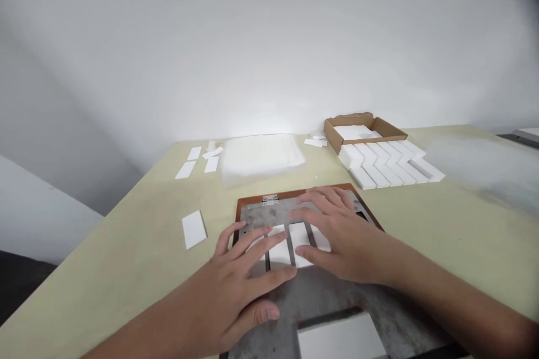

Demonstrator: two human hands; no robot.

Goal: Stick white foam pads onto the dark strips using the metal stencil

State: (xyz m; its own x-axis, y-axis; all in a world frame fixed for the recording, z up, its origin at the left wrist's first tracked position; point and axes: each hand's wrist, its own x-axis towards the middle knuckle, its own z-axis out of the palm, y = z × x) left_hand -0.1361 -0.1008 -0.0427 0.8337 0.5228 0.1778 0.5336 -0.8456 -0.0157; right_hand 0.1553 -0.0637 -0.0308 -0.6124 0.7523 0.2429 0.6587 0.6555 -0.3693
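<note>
A grey metal plate [290, 297] with a brown rim and a small hinge [270, 200] lies in front of me. White rectangular pieces [278, 252] sit side by side in its slots, partly hidden by my hands. My left hand [240, 280] rests over the left pieces with its fingers spread. Over the right pieces is my right hand [337, 230], fingers apart, its thumb on a white piece [298, 233]. A larger white piece [343, 339] lies in the plate's lower opening.
A cardboard box [366, 140] with white sheets stands at the back right, behind rows of stacked white blocks [383, 165]. A loose white piece [194, 229] lies left of the plate. More white pieces [211, 164] and a blurry white stack [261, 156] are farther back.
</note>
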